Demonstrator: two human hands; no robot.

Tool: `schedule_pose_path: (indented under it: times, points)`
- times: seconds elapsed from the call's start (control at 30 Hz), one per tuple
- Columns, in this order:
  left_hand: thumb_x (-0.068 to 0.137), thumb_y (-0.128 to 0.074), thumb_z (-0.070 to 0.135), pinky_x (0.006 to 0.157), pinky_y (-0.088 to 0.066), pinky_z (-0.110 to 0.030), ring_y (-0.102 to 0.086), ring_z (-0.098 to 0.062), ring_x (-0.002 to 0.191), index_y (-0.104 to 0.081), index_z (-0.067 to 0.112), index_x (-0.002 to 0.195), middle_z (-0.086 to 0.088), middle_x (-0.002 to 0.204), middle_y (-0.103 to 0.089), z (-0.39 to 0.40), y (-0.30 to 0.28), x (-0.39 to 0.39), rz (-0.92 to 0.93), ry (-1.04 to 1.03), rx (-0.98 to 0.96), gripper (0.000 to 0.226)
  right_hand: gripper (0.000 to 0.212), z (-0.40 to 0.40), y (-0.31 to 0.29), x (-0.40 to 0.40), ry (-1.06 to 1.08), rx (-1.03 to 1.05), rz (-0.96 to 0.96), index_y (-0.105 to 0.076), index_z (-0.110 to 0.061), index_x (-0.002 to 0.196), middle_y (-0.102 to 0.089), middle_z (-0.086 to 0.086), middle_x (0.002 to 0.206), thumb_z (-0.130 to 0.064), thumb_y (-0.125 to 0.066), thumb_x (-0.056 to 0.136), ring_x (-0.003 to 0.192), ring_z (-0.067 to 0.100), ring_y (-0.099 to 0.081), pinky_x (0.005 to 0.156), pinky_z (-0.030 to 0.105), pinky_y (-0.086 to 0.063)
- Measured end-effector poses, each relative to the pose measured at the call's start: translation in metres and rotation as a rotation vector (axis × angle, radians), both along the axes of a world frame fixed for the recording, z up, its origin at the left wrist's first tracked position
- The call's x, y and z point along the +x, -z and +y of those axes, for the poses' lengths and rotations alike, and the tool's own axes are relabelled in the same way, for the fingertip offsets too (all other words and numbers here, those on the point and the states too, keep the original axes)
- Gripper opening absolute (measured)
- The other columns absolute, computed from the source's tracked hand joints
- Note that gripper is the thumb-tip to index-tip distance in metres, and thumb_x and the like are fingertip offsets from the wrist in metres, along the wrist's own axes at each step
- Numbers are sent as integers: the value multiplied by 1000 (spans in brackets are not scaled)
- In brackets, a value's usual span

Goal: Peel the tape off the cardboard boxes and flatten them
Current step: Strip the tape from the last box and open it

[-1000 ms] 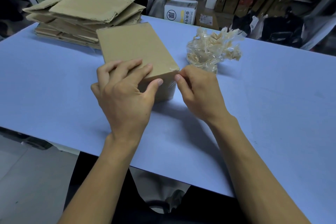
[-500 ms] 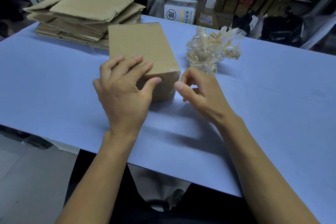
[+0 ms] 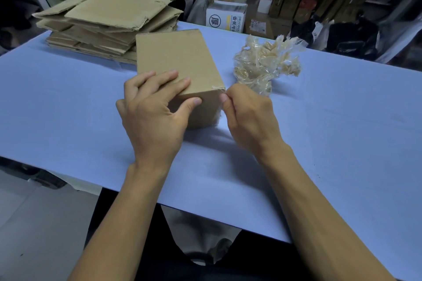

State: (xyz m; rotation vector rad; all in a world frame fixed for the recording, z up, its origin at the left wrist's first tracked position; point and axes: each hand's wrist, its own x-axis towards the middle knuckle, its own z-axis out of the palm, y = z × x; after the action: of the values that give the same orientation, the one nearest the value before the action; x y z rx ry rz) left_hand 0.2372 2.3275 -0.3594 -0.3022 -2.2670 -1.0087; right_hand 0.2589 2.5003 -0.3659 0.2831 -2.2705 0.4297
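Picking at the box corner

Mid-frame on the table [image 3: 68, 107] sits the box [image 3: 175, 64]; the left hand [image 3: 153, 116] lies flat-fingered on top, thumb against its near face. The right hand [image 3: 249, 114] pinches tape [image 3: 219, 89] at the near-right corner. Flattened cardboard [image 3: 109, 23] is stacked upper left.

right hand [image 3: 245, 112] hides the tape end.
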Motion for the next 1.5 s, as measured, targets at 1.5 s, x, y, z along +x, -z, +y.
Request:
schedule_pose_path:
  times: [1.5]
  points:
    - [74,-83,18,101,-49,-35,-61,-19,116,-75,21,107,12,107,-72,-10,-7,-9,-28,119,501,34,28,2,-22,14,-323,-1087,-531,-64,-22,98,-64,-8,98,-40,-71,79,94,10,-61,78,25,-51]
